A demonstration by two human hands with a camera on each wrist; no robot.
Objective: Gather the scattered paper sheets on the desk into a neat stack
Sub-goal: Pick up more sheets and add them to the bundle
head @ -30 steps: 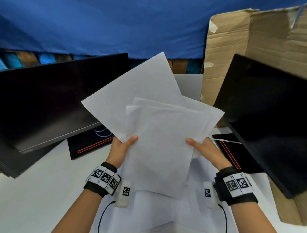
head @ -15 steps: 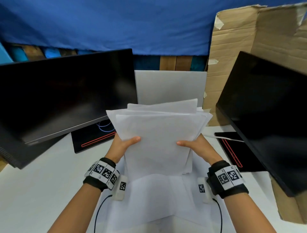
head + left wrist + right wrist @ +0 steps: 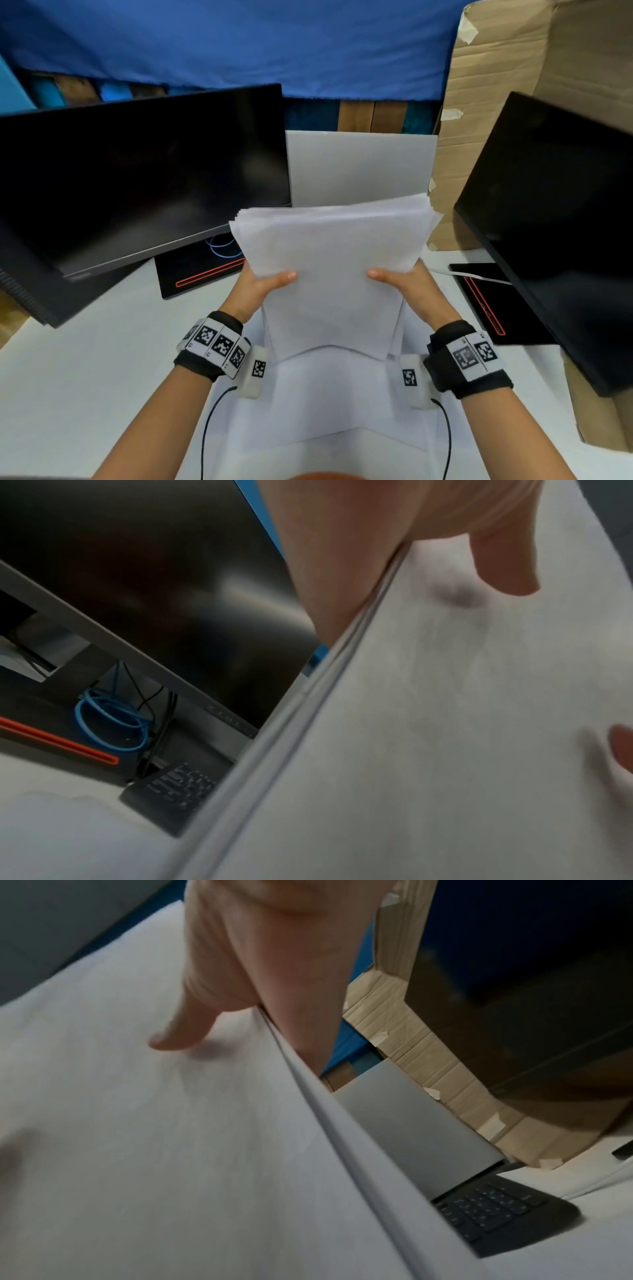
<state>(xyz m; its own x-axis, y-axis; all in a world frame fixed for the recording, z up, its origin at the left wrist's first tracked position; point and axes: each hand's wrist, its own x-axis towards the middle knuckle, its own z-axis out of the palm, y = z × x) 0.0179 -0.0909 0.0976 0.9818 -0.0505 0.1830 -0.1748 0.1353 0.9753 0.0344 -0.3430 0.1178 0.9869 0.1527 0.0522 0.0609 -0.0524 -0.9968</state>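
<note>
Paper stack [image 3: 330, 274] held between both hands.
Left hand [image 3: 260, 286] and right hand [image 3: 407, 284] pinch its side edges above the bench [image 3: 85, 377]; wrist views reveal a keyboard [image 3: 507, 1218].

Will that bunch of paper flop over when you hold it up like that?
Probably a little. The paper stack is thin, gripped at both sides by the left hand and right hand, and its lower edge already sags. Sheets may also slip: the top edges look slightly uneven.

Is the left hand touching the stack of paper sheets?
Touching. In the head view the left hand grips the paper stack, thumb on top; the left wrist view shows the same.
</note>
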